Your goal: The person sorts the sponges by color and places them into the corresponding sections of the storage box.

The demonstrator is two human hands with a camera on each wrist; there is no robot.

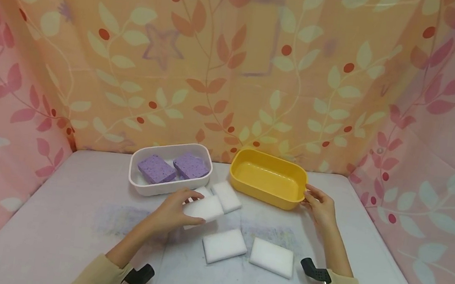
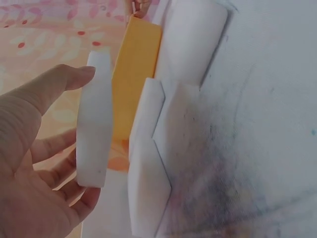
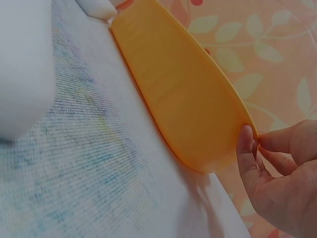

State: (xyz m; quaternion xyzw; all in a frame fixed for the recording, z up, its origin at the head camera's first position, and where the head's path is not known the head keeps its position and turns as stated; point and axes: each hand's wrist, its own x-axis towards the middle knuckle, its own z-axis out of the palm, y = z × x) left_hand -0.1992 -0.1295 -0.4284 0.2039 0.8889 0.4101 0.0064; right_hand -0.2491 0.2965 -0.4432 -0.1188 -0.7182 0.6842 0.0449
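My left hand (image 1: 174, 208) grips a white sponge (image 1: 204, 209) between thumb and fingers, raised above the table. In the left wrist view that white sponge (image 2: 95, 124) stands on edge in the grasp, its thin side facing the camera. My right hand (image 1: 321, 209) pinches the right end of the yellow tub (image 1: 265, 193) by its rim, thumb on one side and fingers on the other. Nothing lies inside the yellow tub. Two more white sponges, one partly hidden, lie behind the held one; another two white sponges (image 1: 225, 246) lie nearer the front.
A white tub (image 1: 145, 190) stands at the back left with two purple sponges (image 1: 156, 169) in it. The table (image 1: 57, 216) is covered in white cloth with coloured smudges. Patterned curtains (image 1: 235, 69) close off the back and both sides.
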